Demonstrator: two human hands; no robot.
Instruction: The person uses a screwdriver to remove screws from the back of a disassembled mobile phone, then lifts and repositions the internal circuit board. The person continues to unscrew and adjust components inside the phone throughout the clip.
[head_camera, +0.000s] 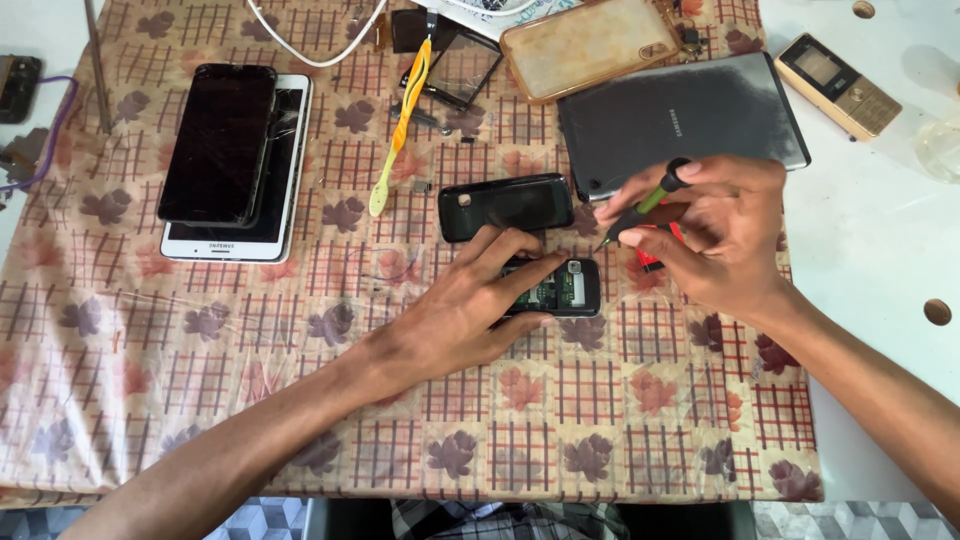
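Observation:
My left hand (468, 305) presses down on a small opened black phone (566, 288) whose green circuit board shows, on the patterned cloth (300, 340). Thumb and fingers pinch the phone's left end. My right hand (715, 235) holds a thin screwdriver (640, 205) with a green and black handle, tip pointing down-left just above the phone's right end. Something red (650, 262) lies under my right palm. A black back cover (505, 205) lies just beyond the opened phone.
A dark phone (218, 143) lies stacked on a white tablet (268, 215) at left. A grey tablet (680, 120), a clear phone case (590, 45), a yellow pry tool (400, 130), a cracked screen glass (462, 68) and a gold keypad phone (840, 85) lie at the back.

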